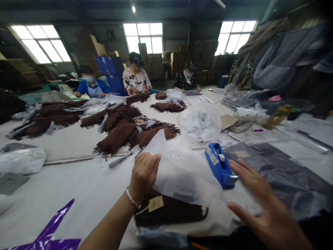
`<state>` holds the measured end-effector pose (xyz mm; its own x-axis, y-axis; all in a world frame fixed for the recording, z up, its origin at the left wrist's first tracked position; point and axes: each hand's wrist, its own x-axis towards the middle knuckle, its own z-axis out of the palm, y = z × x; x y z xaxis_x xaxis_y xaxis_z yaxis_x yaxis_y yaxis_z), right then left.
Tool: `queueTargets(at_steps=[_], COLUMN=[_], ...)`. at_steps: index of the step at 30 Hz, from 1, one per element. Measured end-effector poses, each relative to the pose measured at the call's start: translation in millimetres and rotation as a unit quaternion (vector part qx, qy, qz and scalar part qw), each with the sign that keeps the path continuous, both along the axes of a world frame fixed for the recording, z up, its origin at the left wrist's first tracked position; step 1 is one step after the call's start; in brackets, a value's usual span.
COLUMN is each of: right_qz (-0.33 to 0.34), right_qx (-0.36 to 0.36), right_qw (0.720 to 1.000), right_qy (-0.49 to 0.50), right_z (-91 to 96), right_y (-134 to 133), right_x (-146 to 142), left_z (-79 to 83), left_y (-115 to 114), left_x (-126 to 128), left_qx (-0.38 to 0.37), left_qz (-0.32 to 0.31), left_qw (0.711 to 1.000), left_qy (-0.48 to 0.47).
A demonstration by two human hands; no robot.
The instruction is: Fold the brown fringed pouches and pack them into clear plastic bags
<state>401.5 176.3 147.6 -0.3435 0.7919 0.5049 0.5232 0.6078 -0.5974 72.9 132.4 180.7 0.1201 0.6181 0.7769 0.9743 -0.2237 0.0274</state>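
Observation:
My left hand (pixel 144 175) is closed on the edge of a clear plastic bag (pixel 179 170) and holds it up over a folded dark brown fringed cloth (pixel 169 211) with a paper tag (pixel 156 203). The cloth lies partly inside the bag at the table's near edge. My right hand (pixel 262 205) hovers with fingers spread, holding nothing, just right of a blue tape dispenser (pixel 220 165).
Several brown fringed cloths (pixel 125 132) lie in heaps across the white table (pixel 70 187). Three people sit working at its far side. Dark packed bags (pixel 281 173) are stacked on the right, a crumpled plastic bag (pixel 201 121) lies in the middle, and a purple strip (pixel 49 231) lies near left.

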Motion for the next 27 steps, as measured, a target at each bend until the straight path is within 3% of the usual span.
queueTargets(at_steps=[2, 5, 8, 10, 13, 15, 17, 19, 21, 23, 27], right_qz=[0.064, 0.09, 0.118, 0.127, 0.072, 0.015, -0.035, -0.088, -0.123, -0.114, -0.049], right_qx=[0.059, 0.047, 0.041, 0.064, 0.103, 0.106, 0.055, -0.097, -0.269, -0.374, -0.441], right_qw=[0.991, 0.986, 0.987, 0.984, 0.987, 0.992, 0.998, 0.984, 0.918, 0.849, 0.797], right_qy=[-0.104, -0.135, -0.105, -0.102, -0.1, -0.067, -0.006, 0.12, 0.264, 0.356, 0.41], right_z=[12.3, -7.2, -32.6, -40.1, -44.4, -52.2, -69.0, -94.3, -122.9, -147.0, -165.7], right_y=[13.6, 33.5, 45.4, 51.2, 65.7, 79.0, 91.1, 99.4, 104.1, 107.9, 118.2], right_x=[-44.8, -89.2, -104.0, -105.0, -103.3, -102.7, -103.9, -107.2, -111.9, -116.1, -120.6], left_z=[1.7, 0.7, -10.4, -22.4, -42.3, -56.5, -72.5, -90.1, -107.1, -120.7, -135.3], left_y=[-6.2, -18.8, -26.2, -26.3, -22.1, -19.2, -17.1, -13.9, -6.4, 7.5, 48.4], left_x=[4.0, -6.1, -35.0, -59.1, -90.5, -102.4, -105.6, -102.1, -95.2, -87.8, -78.7], left_qx=[-0.009, -0.085, -0.206, -0.241, -0.2, -0.158, -0.141, -0.154, -0.185, -0.219, -0.277], left_qz=[-0.001, 0.013, 0.057, 0.106, 0.183, 0.197, 0.183, 0.17, 0.164, 0.14, 0.062], left_qw=[1.0, 0.995, 0.971, 0.959, 0.963, 0.95, 0.899, 0.837, 0.789, 0.731, 0.628], left_qy=[0.009, 0.052, 0.105, 0.101, -0.005, -0.183, -0.373, -0.496, -0.562, -0.631, -0.725])
